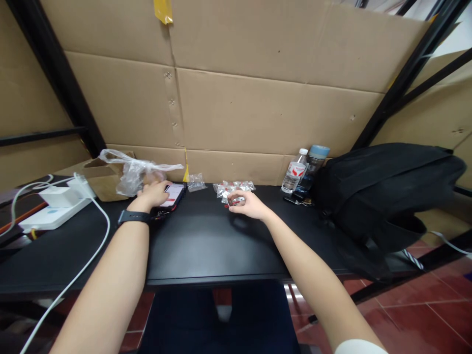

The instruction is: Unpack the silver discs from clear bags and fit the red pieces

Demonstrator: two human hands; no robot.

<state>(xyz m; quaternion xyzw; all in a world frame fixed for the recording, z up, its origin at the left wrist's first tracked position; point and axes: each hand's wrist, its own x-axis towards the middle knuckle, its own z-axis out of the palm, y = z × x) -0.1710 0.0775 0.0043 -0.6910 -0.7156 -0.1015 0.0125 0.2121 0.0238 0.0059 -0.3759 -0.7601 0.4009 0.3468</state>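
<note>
A phone (173,195) with a lit, pale screen lies at the back left of the black desk. Over its left edge rests my left hand (152,194), fingers stretched out toward the screen; a dark watch band circles that wrist. My right hand (250,204) is at the front of a heap of small clear packets (241,186) with red marks. Its thumb and fingers curve with a gap between them, and shiny clear plastic shows near the fingertips. Another clear packet (196,182) lies between the phone and the heap.
A knotted clear plastic bag (134,172) sits by an open cardboard box (106,179). White cables run from a power strip (55,211) at left. To the right stand a water bottle (295,172), a blue-lidded bottle (313,164) and a black backpack (379,191). Cardboard (236,113) walls the back.
</note>
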